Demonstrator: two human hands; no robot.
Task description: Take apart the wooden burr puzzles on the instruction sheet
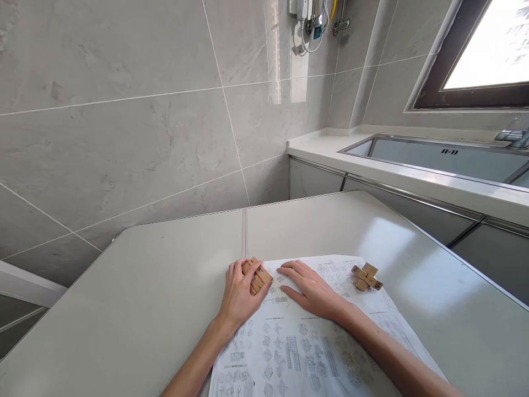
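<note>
Several light-brown wooden puzzle pieces (261,277), one marked with a 2, lie side by side at the upper left corner of a printed instruction sheet (285,331). Over them rests my left hand (241,292), its fingers and thumb wrapped round the group. My right hand (308,289) lies on the sheet just to the right, fingers stretched out and thumb apart, holding nothing. Farther right, on the sheet's edge, sits a cross-shaped set of interlocked wooden pieces (367,277) with numbers on its ends. The sheet shows rows of small assembly drawings, partly covered by my forearms.
The pale table (144,298) has a seam across it and angled far corners. Behind it rises a grey tiled wall (144,138). To the right stand a counter (314,146) with a steel sink (433,154) and a tap (514,136), below a window (491,49).
</note>
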